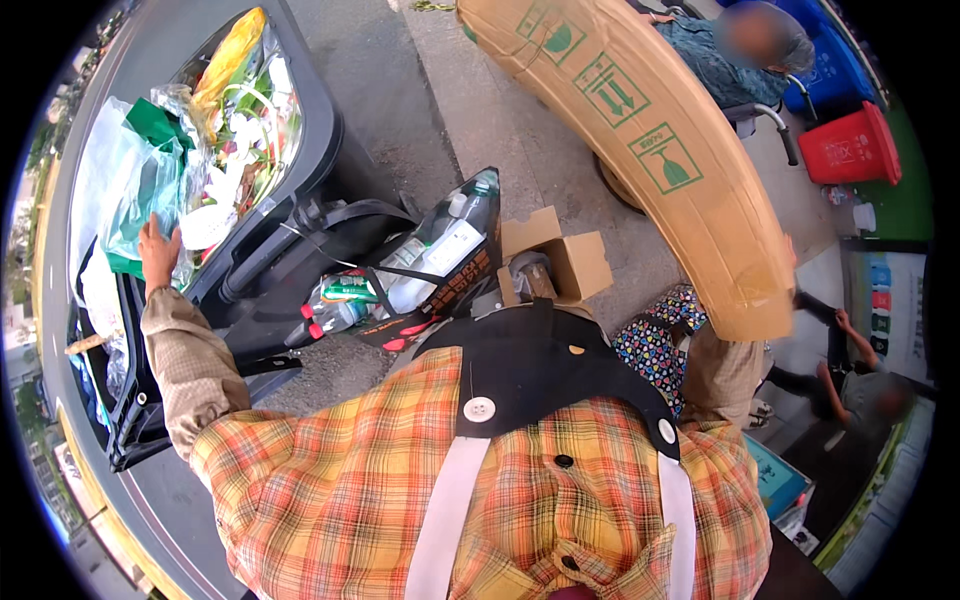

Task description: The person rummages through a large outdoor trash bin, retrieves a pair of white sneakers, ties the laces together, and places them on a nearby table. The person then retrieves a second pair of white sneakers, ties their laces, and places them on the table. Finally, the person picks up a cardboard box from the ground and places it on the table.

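My left hand (159, 252) reaches out at the left, its fingers and thumb apart against a translucent green plastic bag (150, 200). The bag lies at the edge of a dark wheeled bin (330, 135) heaped with vegetable scraps and a yellow bag (232, 55). On the right, a long flattened brown cardboard box (665, 120) with green printed symbols is held up at a slant. My right hand (788, 250) is mostly hidden behind its lower end, with only a bit showing at the right edge; the sleeve runs up beneath it.
A black bag of plastic bottles (440, 250) hangs open beside the bin. Near my waist is a small open carton (575, 265). At the upper right, a person (690, 55) is close to the cardboard, with a red bin (850, 145) beyond. Another person (860, 385) is farther right.
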Demonstrator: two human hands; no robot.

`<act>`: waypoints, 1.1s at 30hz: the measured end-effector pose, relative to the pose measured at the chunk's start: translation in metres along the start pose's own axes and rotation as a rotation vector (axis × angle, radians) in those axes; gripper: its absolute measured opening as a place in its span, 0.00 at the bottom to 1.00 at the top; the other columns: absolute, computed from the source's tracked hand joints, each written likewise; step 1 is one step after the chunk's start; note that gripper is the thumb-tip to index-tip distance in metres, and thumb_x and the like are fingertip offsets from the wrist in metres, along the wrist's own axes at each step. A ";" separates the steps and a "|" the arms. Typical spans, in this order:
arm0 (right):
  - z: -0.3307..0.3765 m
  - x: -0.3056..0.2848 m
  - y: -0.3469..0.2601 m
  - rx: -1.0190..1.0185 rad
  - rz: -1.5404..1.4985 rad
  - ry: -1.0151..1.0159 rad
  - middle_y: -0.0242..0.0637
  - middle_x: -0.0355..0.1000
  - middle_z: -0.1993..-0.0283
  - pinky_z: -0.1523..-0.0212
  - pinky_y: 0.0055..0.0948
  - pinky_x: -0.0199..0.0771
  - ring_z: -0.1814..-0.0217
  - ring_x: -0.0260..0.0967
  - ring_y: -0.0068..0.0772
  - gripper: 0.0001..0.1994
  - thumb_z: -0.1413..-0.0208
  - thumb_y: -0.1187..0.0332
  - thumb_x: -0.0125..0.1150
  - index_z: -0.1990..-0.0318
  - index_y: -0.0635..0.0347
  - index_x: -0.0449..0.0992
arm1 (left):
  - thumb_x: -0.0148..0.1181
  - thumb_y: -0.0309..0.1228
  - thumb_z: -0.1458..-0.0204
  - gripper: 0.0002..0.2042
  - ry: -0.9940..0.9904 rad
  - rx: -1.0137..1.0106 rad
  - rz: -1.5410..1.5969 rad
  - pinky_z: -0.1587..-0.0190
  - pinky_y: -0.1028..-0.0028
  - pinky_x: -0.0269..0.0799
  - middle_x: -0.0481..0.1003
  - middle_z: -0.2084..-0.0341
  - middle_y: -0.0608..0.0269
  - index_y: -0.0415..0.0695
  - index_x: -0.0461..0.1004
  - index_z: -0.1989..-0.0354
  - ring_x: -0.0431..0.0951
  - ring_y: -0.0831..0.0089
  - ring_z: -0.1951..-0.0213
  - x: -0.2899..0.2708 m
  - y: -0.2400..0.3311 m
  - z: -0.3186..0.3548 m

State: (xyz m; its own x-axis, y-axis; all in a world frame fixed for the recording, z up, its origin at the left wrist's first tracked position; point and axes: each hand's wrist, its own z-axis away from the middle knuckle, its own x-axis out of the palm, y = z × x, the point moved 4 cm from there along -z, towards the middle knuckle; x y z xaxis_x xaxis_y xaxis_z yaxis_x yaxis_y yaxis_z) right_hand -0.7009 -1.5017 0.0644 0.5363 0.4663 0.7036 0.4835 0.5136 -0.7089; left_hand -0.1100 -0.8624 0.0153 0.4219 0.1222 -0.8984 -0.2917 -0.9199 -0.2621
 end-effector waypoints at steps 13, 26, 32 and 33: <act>-0.008 0.016 0.044 -0.016 0.218 0.048 0.48 0.61 0.46 0.46 0.38 0.65 0.45 0.62 0.42 0.31 0.53 0.67 0.55 0.42 0.69 0.52 | 0.54 0.35 0.53 0.15 0.020 0.134 0.112 0.78 0.65 0.64 0.68 0.88 0.49 0.32 0.73 0.77 0.70 0.64 0.83 -0.213 0.103 0.013; -0.001 0.037 0.054 0.076 0.599 -0.651 0.39 0.64 0.49 0.48 0.35 0.62 0.48 0.62 0.35 0.30 0.56 0.65 0.63 0.45 0.64 0.60 | 0.61 0.42 0.54 0.34 -0.680 -0.174 2.839 0.43 0.63 0.59 0.60 0.46 0.54 0.41 0.53 0.41 0.61 0.64 0.45 -0.219 0.475 0.080; -0.028 -0.058 0.116 0.569 0.199 -0.418 0.42 0.66 0.50 0.53 0.36 0.70 0.52 0.68 0.38 0.15 0.44 0.69 0.52 0.50 0.61 0.65 | 0.62 0.26 0.63 0.32 -0.569 0.067 2.503 0.47 0.67 0.63 0.66 0.51 0.55 0.37 0.58 0.45 0.67 0.65 0.49 -0.233 0.457 0.088; -0.027 -0.063 0.121 0.579 0.195 -0.419 0.42 0.65 0.49 0.52 0.37 0.69 0.50 0.66 0.39 0.16 0.44 0.68 0.52 0.49 0.61 0.64 | 0.62 0.24 0.65 0.34 -0.517 0.099 2.406 0.47 0.68 0.62 0.66 0.51 0.55 0.37 0.58 0.45 0.67 0.65 0.49 -0.246 0.456 0.099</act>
State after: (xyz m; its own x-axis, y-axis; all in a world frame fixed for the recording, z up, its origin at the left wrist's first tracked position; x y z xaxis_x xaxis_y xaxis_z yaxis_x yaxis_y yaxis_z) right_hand -0.6573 -1.4884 -0.0667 0.2102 0.7642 0.6097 -0.0977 0.6370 -0.7647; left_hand -0.4319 -1.2755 0.0819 -0.6747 -0.5699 0.4691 0.2308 0.4407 0.8675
